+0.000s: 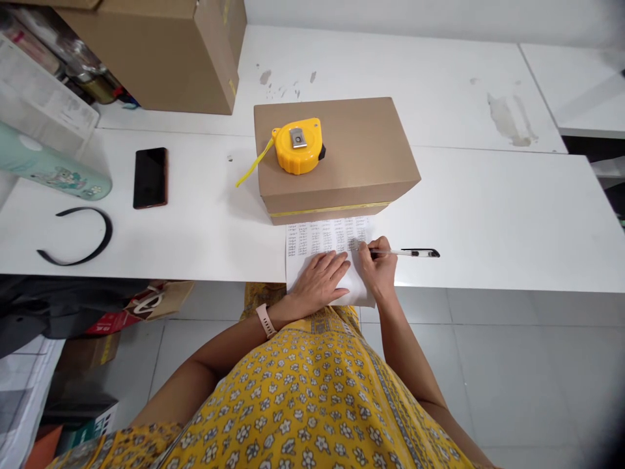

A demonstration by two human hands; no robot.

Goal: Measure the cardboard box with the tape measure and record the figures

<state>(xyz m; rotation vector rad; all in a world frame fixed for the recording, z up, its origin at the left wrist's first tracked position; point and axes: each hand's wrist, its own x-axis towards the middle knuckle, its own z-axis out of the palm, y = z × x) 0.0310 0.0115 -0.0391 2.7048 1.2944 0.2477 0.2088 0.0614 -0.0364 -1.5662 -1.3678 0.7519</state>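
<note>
My right hand (378, 266) is closed around a pen (415, 253), its tip resting on a sheet of paper (303, 264) covered with columns of small handwriting. Flat on the same sheet lies my left hand (321, 280), fingers stretched out and holding nothing. The paper's far edge meets a brown cardboard box (356, 150), and its near edge hangs over the table edge. On top of the box sits a yellow tape measure (297, 148) with a yellow strap. The writing is too small to read.
On the left of the white table (488, 228) lie a phone (150, 178), a black headband (105, 238) and a mint-green bottle (53, 166). A larger cardboard box (161, 58) stands behind them. Bags (156, 299) sit below the table's left edge.
</note>
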